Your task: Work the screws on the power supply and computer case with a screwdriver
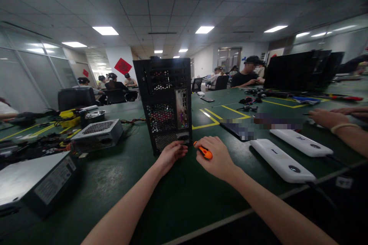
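Note:
A black computer case (167,101) stands upright on the green table, its rear panel facing me. Low in that panel sits a power supply (169,139) with a perforated face. My left hand (172,152) is at the case's lower right corner, its fingers loosely bent and apart in front of the power supply; I see nothing held in them. Just right of the case, my right hand (215,157) is closed around a screwdriver with an orange handle (204,151). The screwdriver's tip is too small to make out.
Two loose power supplies (99,134) (37,187) lie at left, near a metal bowl (94,115) and tangled cables. White power banks (283,160) and a dark phone (237,130) lie at right. A co-worker's hand (327,118) rests beyond them. Monitors (293,71) stand behind.

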Tool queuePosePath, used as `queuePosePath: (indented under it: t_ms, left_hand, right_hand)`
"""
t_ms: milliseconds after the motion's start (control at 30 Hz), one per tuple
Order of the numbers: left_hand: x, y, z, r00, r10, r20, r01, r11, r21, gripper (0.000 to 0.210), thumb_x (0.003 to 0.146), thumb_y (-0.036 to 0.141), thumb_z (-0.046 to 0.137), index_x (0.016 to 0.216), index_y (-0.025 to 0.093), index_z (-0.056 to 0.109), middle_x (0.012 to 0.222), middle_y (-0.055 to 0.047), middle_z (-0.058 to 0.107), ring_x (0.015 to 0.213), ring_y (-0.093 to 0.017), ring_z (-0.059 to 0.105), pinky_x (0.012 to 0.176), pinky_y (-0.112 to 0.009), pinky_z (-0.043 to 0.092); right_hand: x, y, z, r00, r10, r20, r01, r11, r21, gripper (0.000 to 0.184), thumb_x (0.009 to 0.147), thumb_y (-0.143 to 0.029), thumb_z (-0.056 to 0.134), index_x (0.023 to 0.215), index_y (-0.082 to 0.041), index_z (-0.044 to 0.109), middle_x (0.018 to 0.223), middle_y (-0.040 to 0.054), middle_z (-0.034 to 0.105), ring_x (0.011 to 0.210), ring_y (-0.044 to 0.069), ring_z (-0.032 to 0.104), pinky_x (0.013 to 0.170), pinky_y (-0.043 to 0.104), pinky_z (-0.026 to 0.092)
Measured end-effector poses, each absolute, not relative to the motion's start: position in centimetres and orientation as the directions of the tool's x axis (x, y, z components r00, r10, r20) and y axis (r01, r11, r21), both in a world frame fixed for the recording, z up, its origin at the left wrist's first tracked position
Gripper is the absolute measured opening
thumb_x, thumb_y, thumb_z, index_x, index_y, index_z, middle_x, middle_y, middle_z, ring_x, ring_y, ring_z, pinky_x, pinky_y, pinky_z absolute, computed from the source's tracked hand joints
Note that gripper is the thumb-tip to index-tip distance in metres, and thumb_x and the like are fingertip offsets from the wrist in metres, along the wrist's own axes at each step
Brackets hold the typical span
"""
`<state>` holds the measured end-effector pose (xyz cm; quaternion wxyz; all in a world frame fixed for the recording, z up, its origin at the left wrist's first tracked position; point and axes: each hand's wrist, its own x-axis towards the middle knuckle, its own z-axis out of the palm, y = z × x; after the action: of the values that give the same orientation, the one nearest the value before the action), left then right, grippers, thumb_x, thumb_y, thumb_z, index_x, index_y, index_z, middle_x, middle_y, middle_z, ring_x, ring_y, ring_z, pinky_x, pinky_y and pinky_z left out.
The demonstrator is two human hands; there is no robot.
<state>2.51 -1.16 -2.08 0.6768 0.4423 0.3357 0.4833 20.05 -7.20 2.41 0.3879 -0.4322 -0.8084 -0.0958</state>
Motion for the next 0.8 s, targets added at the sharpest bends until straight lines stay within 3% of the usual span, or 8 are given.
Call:
queuePosePath:
  t_ms: [800]
  left_hand:
    - [2.44, -1.05, -2.19, 0.307, 0.952, -0.021, -0.333, 0.128, 0.934, 0.02, 0.079, 0.014, 0.049, 0.096, 0.012, 0.059, 0.113, -0.013, 0.055, 0.078, -0.013, 0.06, 0.071, -0.025, 0.046]
  right_hand:
    - [20.1, -7.09, 2.28, -0.294, 0.606, 0.739, 0.752, 0.623, -0.212, 0.007, 0.075, -0.02, 0.048, 0.079, -0.019, 0.054, 0.074, 0.0016, 0.061, 0.068, 0.015, 0.054, 0.069, 0.029, 0.033]
